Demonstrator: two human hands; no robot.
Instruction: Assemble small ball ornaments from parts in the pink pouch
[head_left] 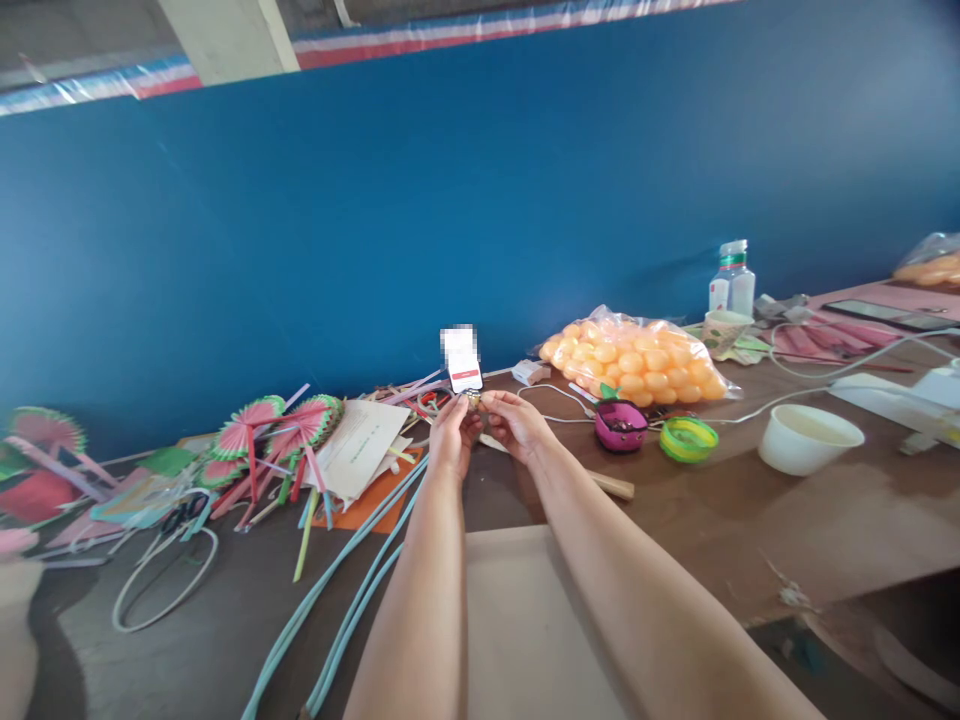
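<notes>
Both arms reach out over the dark table, and the hands meet near its middle. My left hand point(454, 440) is closed, its fingertips pinching a small gold-brown object point(473, 399). From the other side, my right hand point(517, 423) pinches at the same object with thumb and forefinger. The object is too small to make out. Directly behind the hands a phone point(463, 360) stands upright with a lit white screen and a red bar. A wooden stick point(611, 486) lies beyond my right wrist.
Paper fans point(251, 430), papers point(364, 448) and blue tubes point(360, 590) lie to the left. Rightward are a bag of orange balls point(637, 360), a purple basket point(621, 426), a green-yellow bowl point(688, 440), a white tub point(808, 440), bottles point(732, 285) and white cables.
</notes>
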